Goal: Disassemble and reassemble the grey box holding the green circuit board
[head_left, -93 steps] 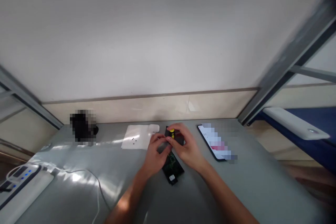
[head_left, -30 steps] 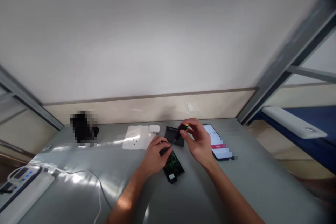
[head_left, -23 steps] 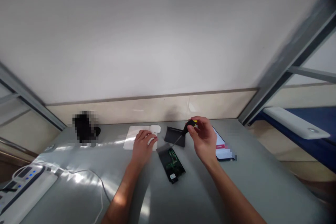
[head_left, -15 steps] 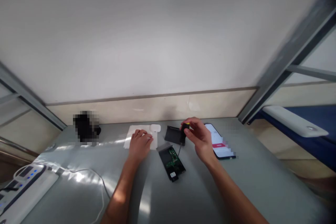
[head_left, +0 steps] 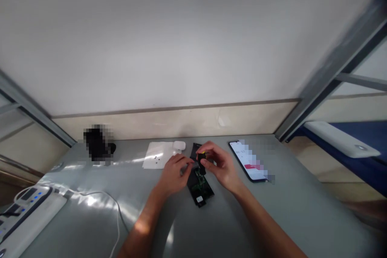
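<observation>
My right hand (head_left: 219,165) grips a black screwdriver (head_left: 201,164) with a yellow top, held upright over the far part of a black casing with a green circuit board (head_left: 201,187). My left hand (head_left: 176,172) is beside the casing's left edge, thumb and forefinger drawn together near the screwdriver; what they pinch is too small to make out. Behind, a black cover piece (head_left: 196,150) is partly hidden by my right hand. Several tiny dark screws lie on a white paper (head_left: 154,161) at the left.
A small white case (head_left: 179,145) rests on the paper's corner. To the right lies a phone (head_left: 246,159) with a lit screen. A white power strip (head_left: 30,213) and white cable (head_left: 117,217) occupy the left. A black blurred object (head_left: 98,144) stands at the back left.
My left hand has left the paper and moved right to the casing, uncovering the small screws. My right hand has shifted left with the screwdriver, which now stands over the board.
</observation>
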### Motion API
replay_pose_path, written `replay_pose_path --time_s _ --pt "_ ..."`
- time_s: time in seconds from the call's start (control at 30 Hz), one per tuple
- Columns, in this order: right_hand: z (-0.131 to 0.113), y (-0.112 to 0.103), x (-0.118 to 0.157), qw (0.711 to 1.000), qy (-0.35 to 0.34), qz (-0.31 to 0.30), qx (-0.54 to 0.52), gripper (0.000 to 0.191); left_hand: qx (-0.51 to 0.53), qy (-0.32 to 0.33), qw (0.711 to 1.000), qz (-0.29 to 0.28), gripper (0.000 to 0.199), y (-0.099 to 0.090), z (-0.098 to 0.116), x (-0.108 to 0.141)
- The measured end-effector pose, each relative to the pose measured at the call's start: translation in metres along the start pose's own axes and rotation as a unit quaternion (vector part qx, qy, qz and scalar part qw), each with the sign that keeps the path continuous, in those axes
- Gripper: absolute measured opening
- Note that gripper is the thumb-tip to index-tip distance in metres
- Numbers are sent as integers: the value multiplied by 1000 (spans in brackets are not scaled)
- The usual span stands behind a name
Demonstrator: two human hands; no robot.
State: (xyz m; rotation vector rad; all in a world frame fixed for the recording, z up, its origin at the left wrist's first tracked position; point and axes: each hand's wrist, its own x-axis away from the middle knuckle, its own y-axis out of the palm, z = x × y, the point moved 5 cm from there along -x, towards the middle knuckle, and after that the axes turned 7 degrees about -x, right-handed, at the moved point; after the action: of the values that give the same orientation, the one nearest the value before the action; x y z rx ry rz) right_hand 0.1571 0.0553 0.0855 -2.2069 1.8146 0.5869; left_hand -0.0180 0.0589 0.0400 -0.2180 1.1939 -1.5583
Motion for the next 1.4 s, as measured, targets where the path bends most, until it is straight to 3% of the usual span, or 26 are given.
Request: replay_pose_path --time_s 0.17,0.43,1.07,1.4 --pt "6 0 0 1000 3 5 -3 20 6 -21 1000 1 23 -1 -1 2" --pt "9 3 0 1000 3 8 5 14 9 57 998 2 21 6 18 6" --pt "10 1 0 1000 7 -1 -16 8 2 94 994 49 15 7 25 8" --pt "7 0 -2 999 29 -31 -19 8 85 41 995 22 13 8 26 7"
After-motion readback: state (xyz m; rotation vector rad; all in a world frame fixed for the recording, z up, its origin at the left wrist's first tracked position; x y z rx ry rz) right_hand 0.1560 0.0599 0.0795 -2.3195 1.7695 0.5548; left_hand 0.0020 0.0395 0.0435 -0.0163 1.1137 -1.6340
